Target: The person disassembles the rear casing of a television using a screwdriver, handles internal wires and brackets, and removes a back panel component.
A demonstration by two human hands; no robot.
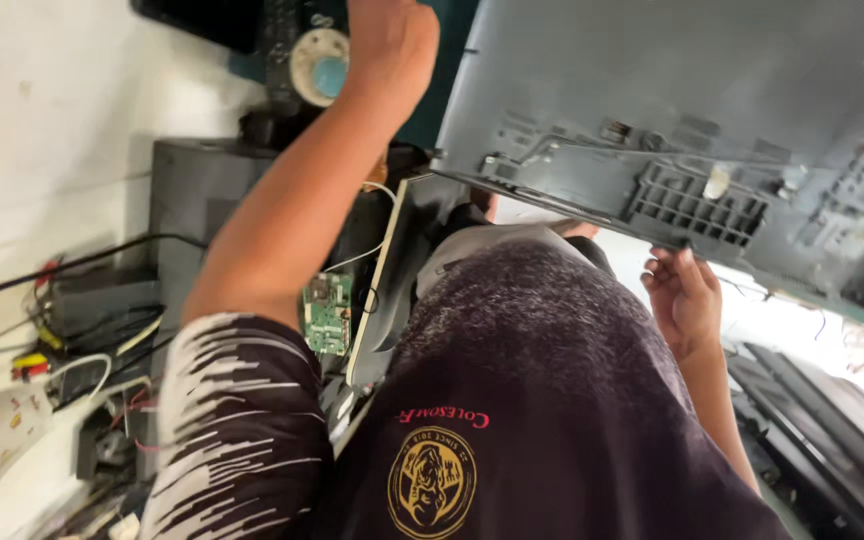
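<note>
Your right hand [687,300] gripped near edge of grey panel [672,110], fingers curled under; panel's long axis ran left-right. Left hand [387,45] reached far; grip unclear.

Soft, even daylight filled the scene, brightest at the lower right, where a patch beyond the grey panel [672,90] washed out to white. The dark shirt [542,400] close to the lens was blurred and grainy, and the upper hand [389,45] smeared slightly.
</note>
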